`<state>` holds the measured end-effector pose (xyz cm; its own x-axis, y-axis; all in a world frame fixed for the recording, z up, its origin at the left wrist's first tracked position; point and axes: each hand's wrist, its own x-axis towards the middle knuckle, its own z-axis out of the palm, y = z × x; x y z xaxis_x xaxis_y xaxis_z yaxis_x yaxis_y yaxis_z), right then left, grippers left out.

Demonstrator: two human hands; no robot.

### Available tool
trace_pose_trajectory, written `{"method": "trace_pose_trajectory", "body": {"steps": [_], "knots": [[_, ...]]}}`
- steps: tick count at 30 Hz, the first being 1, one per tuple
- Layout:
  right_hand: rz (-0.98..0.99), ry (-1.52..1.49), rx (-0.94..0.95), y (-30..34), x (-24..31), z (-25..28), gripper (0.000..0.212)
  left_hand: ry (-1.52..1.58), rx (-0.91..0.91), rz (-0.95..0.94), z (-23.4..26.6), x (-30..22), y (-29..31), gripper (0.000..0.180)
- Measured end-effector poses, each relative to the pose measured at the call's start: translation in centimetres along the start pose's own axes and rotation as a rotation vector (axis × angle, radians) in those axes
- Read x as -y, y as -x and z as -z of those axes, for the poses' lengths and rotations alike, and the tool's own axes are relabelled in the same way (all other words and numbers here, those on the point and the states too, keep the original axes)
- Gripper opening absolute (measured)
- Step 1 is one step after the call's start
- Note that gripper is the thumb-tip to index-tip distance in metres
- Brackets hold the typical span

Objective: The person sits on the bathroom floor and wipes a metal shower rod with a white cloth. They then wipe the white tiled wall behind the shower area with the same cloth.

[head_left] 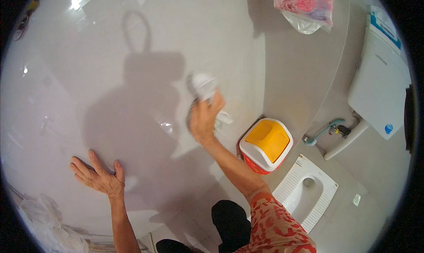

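My right hand (205, 117) is closed round a bunched white cloth (204, 86) and presses it to the glossy pale wall (221, 28). Part of the cloth sticks out above the fingers, and a loose end hangs below them beside the wrist. Hand and cloth are slightly blurred. Farther left and lower, my left hand (98, 177) lies flat on the same wall, fingers spread, with nothing in it. My shadow falls across the wall between both hands.
Right of my right forearm stands a white bin with a yellow lid (268, 140). Beyond it is a squat toilet (304, 193), with a cistern (380, 81) and pipe (346, 140) above. A flowered tissue pack (304, 5) hangs upper right. White plastic (48, 222) is at lower left.
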<state>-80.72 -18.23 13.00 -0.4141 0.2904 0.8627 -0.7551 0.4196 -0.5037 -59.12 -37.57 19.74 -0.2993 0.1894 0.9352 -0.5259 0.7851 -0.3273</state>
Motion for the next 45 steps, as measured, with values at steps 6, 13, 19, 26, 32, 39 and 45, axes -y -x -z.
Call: {"method": "trace_pose_trajectory", "body": {"steps": [6, 13, 19, 26, 32, 39, 45], "knots": [[-0.112, -0.185, 0.304, 2.6, -0.4, 0.8, 0.039, 0.005, 0.004, 0.017, -0.2, 0.5, 0.5, 0.066], [-0.320, 0.192, -0.044, 4.3, -13.4, 0.3, 0.045, -0.017, -0.016, -0.013, -0.1, 0.5, 0.4, 0.066], [-0.847, 0.388, 0.109, 7.0, -21.4, 3.0, 0.047, -0.012, -0.056, -0.050, -0.5, 0.2, 0.1, 0.067], [-1.056, 0.369, 0.218, 9.6, -13.8, 3.2, 0.048, -0.029, -0.049, -0.050, -0.5, 0.4, 0.2, 0.066], [-0.621, 0.085, -0.008, 9.9, -5.8, 0.5, 0.050, -0.008, -0.041, -0.038, -0.8, 0.1, 0.2, 0.067], [-0.137, -0.137, 0.094, 11.6, 5.6, -1.1, 0.043, 0.011, -0.016, 0.006, -0.5, 0.6, 0.6, 0.067], [0.244, -0.352, 0.209, 16.7, 10.5, -1.6, 0.042, 0.029, -0.002, 0.010, -0.7, 0.5, 0.6, 0.068]]}}
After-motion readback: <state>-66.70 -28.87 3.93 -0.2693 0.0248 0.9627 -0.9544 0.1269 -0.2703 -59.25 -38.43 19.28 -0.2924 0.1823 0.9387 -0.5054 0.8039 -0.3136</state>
